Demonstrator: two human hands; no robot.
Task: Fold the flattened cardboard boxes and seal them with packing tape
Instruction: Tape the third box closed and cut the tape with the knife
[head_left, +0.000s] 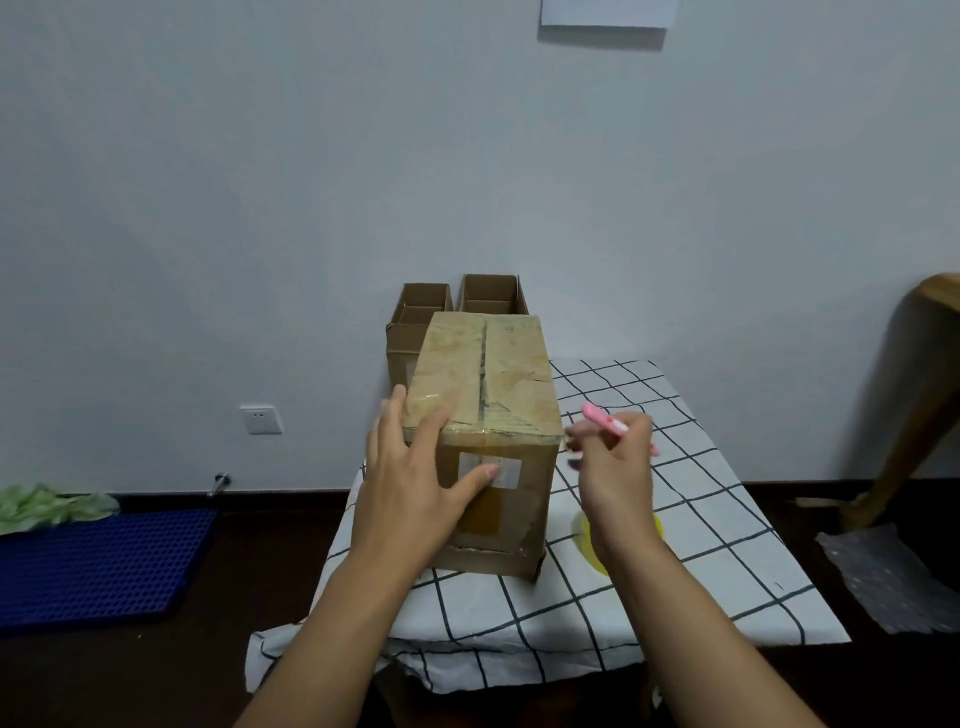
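A closed cardboard box (493, 374) stands on the checked tablecloth (701, 545), its top flaps shut and covered with clear tape. My left hand (415, 478) rests on the box's near left corner, fingers straight, thumb lying across the white label on the front face. Just right of the box's top corner, my right hand (615, 457) grips a pink utility knife (602, 418). A yellow roll of packing tape (589, 540) lies on the cloth, mostly hidden behind my right wrist.
Two open cardboard boxes (421, 312) (491, 293) stand behind the closed one against the wall. A blue perforated mat (98, 566) lies on the floor at left, a wooden furniture leg (914, 415) stands at right. A wall socket (261, 420) is at left.
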